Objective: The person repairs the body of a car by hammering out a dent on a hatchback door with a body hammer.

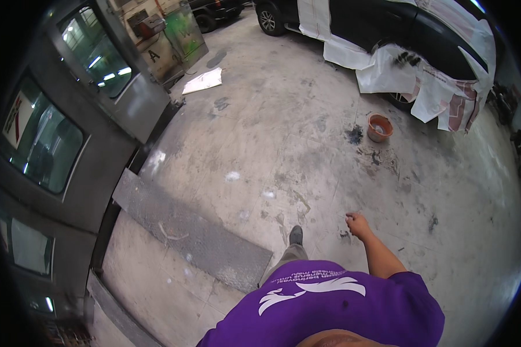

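Observation:
My right hand (pixel 358 225) hangs out in front of my right side, over the concrete floor (pixel 307 144). Its fingers are loosely bent and a little apart, and I see nothing in them. It touches nothing. Of the things standing on the floor, an orange-brown bucket (pixel 380 130) is the closest ahead of this hand, well out of its reach. My left hand and forearm are outside the picture. One dark shoe (pixel 296 236) shows below my purple shirt (pixel 353 301).
A grey metal ramp plate (pixel 197 228) lies at left, by a booth wall with windowed doors (pixel 98 63). A dark car (pixel 376 26), partly masked with white sheeting (pixel 382 75), stands far right. White sheet material (pixel 202 81) lies near a painted cabinet (pixel 182 34).

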`<control>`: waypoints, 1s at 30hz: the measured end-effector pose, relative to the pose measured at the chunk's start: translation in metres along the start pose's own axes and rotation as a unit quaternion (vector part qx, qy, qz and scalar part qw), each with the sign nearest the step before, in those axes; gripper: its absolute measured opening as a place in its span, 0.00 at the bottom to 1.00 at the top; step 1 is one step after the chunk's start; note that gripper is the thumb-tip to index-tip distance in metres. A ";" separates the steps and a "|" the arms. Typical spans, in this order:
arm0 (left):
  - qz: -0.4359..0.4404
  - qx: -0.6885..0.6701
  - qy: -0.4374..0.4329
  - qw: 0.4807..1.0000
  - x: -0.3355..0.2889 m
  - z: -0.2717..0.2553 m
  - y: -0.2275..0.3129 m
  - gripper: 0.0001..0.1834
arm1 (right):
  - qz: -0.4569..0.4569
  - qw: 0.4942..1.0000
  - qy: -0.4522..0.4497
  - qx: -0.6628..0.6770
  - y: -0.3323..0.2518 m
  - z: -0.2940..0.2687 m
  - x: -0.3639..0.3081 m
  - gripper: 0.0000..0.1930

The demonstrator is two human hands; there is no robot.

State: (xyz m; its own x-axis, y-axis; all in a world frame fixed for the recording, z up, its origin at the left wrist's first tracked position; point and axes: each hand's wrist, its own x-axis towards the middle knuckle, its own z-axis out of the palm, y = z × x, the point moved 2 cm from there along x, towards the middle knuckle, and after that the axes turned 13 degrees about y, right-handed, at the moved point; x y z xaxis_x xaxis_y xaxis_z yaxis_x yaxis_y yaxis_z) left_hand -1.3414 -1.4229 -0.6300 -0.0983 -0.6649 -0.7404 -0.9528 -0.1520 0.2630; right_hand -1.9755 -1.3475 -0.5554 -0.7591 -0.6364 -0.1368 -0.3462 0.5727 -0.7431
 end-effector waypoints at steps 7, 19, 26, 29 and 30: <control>0.138 0.074 0.038 0.987 0.162 -0.126 0.232 0.34 | 0.197 0.862 -0.386 -0.265 0.153 -0.022 -0.010 0.18; 0.241 -0.103 0.179 0.948 0.366 -0.321 0.616 0.32 | 0.118 0.879 -0.329 -0.323 0.092 -0.055 0.236 0.15; 0.098 -0.022 0.010 0.995 0.426 -0.297 0.544 0.34 | 0.049 0.976 -0.118 -0.174 -0.050 -0.014 0.599 0.15; 0.043 -0.035 -0.015 0.998 0.462 -0.287 0.535 0.34 | 0.165 0.984 -0.040 -0.060 -0.144 -0.022 0.730 0.19; 0.016 -0.032 -0.012 0.999 0.468 -0.290 0.547 0.34 | 0.149 0.987 -0.021 -0.061 -0.161 -0.018 0.770 0.19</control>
State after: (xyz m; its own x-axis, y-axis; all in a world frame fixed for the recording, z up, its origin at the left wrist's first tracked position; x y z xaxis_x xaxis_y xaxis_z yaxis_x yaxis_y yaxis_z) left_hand -1.8253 -2.0290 -0.6530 -0.1359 -0.6523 -0.7457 -0.9287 -0.1783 0.3252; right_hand -2.5136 -1.9208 -0.5294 -0.8143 -0.4497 -0.3669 -0.1768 0.7943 -0.5812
